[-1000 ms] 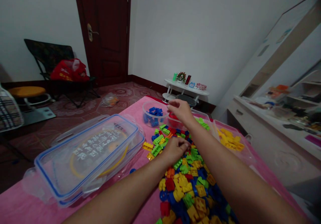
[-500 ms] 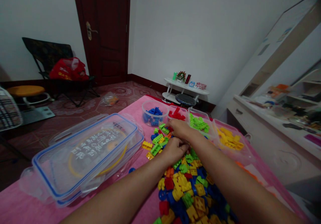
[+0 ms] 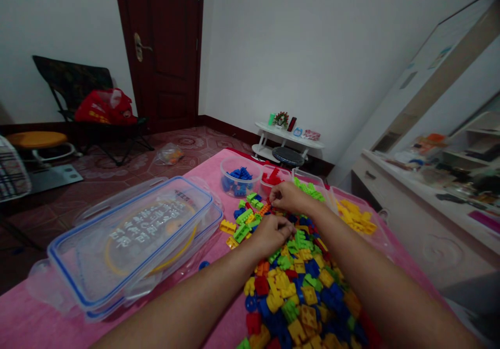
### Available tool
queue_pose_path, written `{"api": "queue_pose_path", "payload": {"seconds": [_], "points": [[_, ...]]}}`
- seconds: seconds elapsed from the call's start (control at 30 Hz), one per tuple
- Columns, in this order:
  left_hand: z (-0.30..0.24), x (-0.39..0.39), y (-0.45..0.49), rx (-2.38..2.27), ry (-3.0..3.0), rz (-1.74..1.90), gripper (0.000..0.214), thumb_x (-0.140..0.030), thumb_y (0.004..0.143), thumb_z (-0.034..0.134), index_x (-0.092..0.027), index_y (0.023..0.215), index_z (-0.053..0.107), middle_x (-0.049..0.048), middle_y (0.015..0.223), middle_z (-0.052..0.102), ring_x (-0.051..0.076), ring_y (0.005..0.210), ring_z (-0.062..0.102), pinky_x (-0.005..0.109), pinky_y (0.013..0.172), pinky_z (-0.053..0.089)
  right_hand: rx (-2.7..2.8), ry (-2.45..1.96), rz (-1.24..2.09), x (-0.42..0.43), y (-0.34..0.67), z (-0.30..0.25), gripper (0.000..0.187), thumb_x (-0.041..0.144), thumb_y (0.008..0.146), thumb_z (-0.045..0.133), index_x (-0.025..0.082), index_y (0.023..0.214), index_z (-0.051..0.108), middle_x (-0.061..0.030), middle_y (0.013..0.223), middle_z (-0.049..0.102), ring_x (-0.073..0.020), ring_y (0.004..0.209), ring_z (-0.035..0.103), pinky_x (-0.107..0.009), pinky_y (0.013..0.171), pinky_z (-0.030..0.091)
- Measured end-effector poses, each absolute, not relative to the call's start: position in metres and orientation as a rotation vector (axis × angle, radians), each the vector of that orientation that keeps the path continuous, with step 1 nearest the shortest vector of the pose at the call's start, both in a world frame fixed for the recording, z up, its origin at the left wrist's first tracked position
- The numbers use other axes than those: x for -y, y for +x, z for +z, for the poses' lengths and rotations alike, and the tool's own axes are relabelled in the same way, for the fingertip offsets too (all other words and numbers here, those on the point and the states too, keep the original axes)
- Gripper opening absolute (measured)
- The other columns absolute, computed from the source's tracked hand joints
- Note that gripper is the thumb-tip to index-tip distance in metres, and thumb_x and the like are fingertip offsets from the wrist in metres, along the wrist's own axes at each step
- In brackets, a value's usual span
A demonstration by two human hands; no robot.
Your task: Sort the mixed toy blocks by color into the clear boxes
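A long pile of toy building blocks (image 3: 291, 284) in yellow, blue, green, red and orange lies on the pink cloth (image 3: 211, 169). My left hand (image 3: 273, 233) rests at the pile's upper middle, fingers curled in; what they hold, if anything, is hidden. Just beyond it, my right hand (image 3: 291, 198) is held with fingers pinched together over the blocks, in front of the red-block tub. Whatever is in that pinch I cannot make out. Near its fingertips lies an orange block (image 3: 265, 208). Green blocks (image 3: 244, 216) are to the left of both hands.
Clear tubs hold blue blocks (image 3: 239, 181), red blocks (image 3: 272, 176), green blocks (image 3: 308, 188) and yellow blocks (image 3: 356, 216). A lidded plastic box (image 3: 136, 245) with blue edging takes up the left side. A white dresser (image 3: 425, 213) stands at the right.
My right hand has drawn back and to the right from beside the red-block tub, uncovering the orange block. My left hand stays in nearly the same place.
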State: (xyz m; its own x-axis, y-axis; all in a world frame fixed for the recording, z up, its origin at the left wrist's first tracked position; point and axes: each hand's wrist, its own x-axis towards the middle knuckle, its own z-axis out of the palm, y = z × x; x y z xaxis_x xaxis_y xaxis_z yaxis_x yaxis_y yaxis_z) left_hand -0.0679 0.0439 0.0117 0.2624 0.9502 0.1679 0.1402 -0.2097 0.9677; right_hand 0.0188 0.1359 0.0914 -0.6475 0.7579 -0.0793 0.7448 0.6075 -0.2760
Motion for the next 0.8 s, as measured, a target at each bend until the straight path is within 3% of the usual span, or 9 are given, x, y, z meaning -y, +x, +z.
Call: {"api": "queue_pose_path", "payload": {"seconds": [0.2, 0.37, 0.43, 0.6, 0.8], "points": [[0.008, -0.045, -0.067, -1.036, 1.573, 1.070, 0.024, -0.022, 0.074, 0.045, -0.011, 0.072, 0.066, 0.0011, 0.064, 0.060, 0.011, 0.057, 0.048, 0.021, 0.054, 0.035, 2.426, -1.339, 0.576, -0.150, 0.040, 0.119, 0.008, 0.013, 0.068, 0.055, 0.015, 0.066, 0.063, 0.0007, 0.053, 0.062, -0.0109, 0.047, 0.058, -0.019, 0.047, 0.045], [0.000, -0.050, -0.065, -0.994, 1.525, 1.072, 0.025, -0.028, 0.076, 0.046, -0.012, 0.077, 0.066, 0.0004, 0.066, 0.060, 0.010, 0.054, 0.049, 0.021, 0.052, 0.036, 2.012, -1.330, 0.376, -0.158, 0.057, 0.119, 0.023, 0.022, 0.073, 0.058, 0.014, 0.093, 0.066, -0.0070, 0.084, 0.071, -0.0145, 0.062, 0.065, -0.025, 0.057, 0.051], [-0.001, -0.050, -0.065, -0.991, 1.527, 1.072, 0.025, -0.028, 0.076, 0.046, -0.013, 0.076, 0.066, 0.0005, 0.067, 0.061, 0.011, 0.055, 0.049, 0.021, 0.053, 0.037, 2.047, -1.313, 0.259, -0.152, 0.066, 0.117, 0.025, 0.026, 0.075, 0.059, 0.016, 0.096, 0.067, -0.0074, 0.091, 0.071, -0.0157, 0.067, 0.066, -0.026, 0.060, 0.051], [0.003, -0.049, -0.066, -1.000, 1.537, 1.086, 0.023, -0.027, 0.076, 0.047, -0.013, 0.074, 0.065, 0.0002, 0.062, 0.059, 0.011, 0.054, 0.048, 0.021, 0.052, 0.036, 2.328, -1.412, 0.053, -0.111, 0.093, 0.112, 0.019, 0.029, 0.075, 0.058, 0.019, 0.085, 0.072, -0.0049, 0.082, 0.072, -0.0175, 0.070, 0.063, -0.028, 0.066, 0.046], [0.006, -0.048, -0.067, -1.000, 1.587, 1.078, 0.025, -0.031, 0.077, 0.049, -0.013, 0.068, 0.063, -0.0004, 0.059, 0.056, 0.011, 0.054, 0.047, 0.022, 0.052, 0.034, 2.520, -1.578, 0.256, -0.035, 0.132, 0.105, 0.022, 0.030, 0.078, 0.054, 0.020, 0.088, 0.071, -0.0042, 0.082, 0.070, -0.0168, 0.070, 0.060, -0.026, 0.063, 0.041]]}}
